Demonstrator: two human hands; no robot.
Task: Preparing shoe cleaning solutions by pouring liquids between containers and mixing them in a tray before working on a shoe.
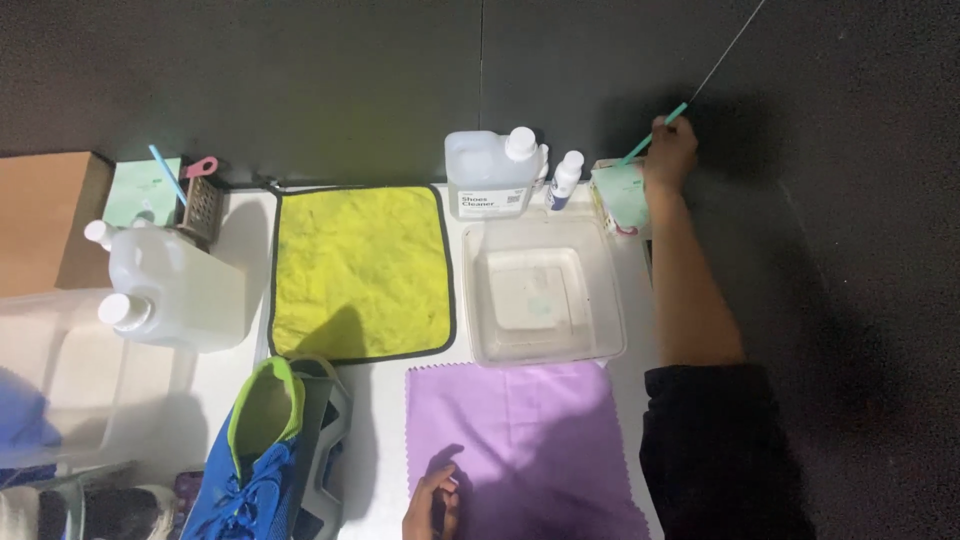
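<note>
Partly cropped left hand (432,500), bottom edge.

Tray (606,290) sits centre of table. Towel (360,272) lies just beside it at 9 o'clock. Cleaner jug (488,172) stands at tray's 11 o'clock, touching towel's far corner; small bottle (564,180) at 12, just right of jug. Box (618,198) at tray's 1 o'clock; right hand (670,152) above it, gripping a stick (655,136) that pokes into box. Cloth (520,440) lies at tray's 6 o'clock; left hand (432,505) on its near-left edge. Shoe (262,455) at cloth's 9 o'clock, below towel. Two jugs (170,290) at towel's 9 o'clock; grater (202,205) behind them, at 12.
</note>
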